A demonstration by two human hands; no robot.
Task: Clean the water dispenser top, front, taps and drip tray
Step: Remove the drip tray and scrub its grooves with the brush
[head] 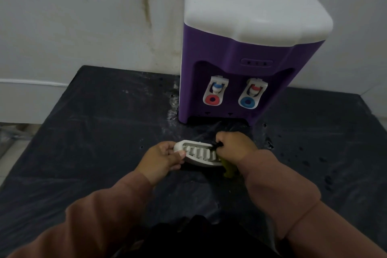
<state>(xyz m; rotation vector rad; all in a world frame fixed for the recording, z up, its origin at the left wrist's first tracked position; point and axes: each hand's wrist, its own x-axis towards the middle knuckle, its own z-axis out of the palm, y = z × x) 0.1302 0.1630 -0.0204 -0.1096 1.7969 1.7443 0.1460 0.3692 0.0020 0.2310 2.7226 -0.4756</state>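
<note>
Drip tray (199, 154), ribbed white plastic, left hand (162, 158) gripping its end, right hand (234, 147) fisted round green-handled brush (229, 170)

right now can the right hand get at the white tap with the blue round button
Probably yes: the right hand lies in front of the white tap with the blue round button, nothing standing between, though it holds a yellow-green brush.

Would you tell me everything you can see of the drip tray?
The drip tray is off-white, plastic-looking, with a rounded rim and a slatted grille. It is out of the dispenser, in front of it over the dark sheet. The left hand grips its left end; the right hand holds a dark-tipped, yellow-green-handled tool against its right end.
</note>
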